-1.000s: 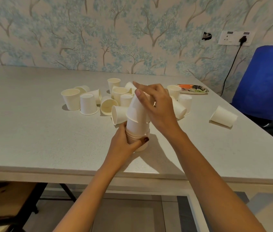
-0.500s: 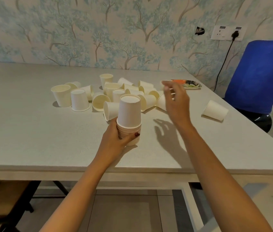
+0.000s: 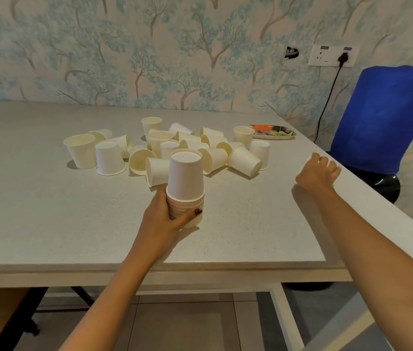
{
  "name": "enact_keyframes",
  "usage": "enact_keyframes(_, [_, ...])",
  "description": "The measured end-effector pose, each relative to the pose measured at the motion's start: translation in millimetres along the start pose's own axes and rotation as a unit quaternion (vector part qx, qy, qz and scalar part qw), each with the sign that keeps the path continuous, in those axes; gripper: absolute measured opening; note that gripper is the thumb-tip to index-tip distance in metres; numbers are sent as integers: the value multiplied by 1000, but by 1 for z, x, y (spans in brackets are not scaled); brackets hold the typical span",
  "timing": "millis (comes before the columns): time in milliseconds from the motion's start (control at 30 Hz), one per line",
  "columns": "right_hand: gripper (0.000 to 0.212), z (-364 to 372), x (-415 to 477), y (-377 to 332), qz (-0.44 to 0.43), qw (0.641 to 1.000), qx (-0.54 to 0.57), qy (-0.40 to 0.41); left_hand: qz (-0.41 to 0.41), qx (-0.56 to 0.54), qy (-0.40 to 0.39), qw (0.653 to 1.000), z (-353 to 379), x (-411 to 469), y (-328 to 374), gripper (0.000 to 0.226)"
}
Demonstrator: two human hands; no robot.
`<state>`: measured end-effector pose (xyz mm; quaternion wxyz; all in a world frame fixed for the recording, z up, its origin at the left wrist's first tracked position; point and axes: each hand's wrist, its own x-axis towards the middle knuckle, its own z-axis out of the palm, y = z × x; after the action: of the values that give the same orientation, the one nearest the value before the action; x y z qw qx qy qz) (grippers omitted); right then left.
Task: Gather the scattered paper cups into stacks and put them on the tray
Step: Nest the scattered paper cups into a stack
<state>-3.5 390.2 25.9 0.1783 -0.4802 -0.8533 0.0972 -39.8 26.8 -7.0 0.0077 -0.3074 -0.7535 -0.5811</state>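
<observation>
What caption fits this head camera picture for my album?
Left hand holds an upside-down cup stack on the table; right hand grips a lone cup.

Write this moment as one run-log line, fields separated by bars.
left hand: holds cup stack | right hand: grips lone cup | tray: no cups

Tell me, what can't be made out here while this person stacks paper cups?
Head view, the only one:
1. The cup under the right hand: curled fingers cover nearly all of it; only a white sliver shows.
2. The stack: the left hand covers its lower rims, so the count is unclear.
3. The tray: far and small; its colourful print is unreadable.
</observation>
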Motion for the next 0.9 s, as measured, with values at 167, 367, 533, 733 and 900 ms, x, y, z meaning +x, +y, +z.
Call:
enact_keyframes(167, [87, 2, -21, -4, -49, 994, 85, 38, 2, -1, 0, 1000, 0, 0, 0, 67])
enact_keyframes(367, [66, -27, -83, -42, -176, 916, 354, 63, 0, 15, 1, 1000, 0, 0, 0, 70])
enact_keyframes(533, [50, -68, -137, -78, -264, 824, 500, 19, -3, 24, 7, 1000, 1, -1, 0, 71])
enact_keyframes(733, [58, -100, -179, -117, -354, 781, 514, -7, -7, 34, 9, 999, 1, 0, -3, 62])
enact_keyframes(900, [57, -88, -190, -139, -355, 824, 440, -44, -10, 32, 11, 999, 2, 1, -3, 63])
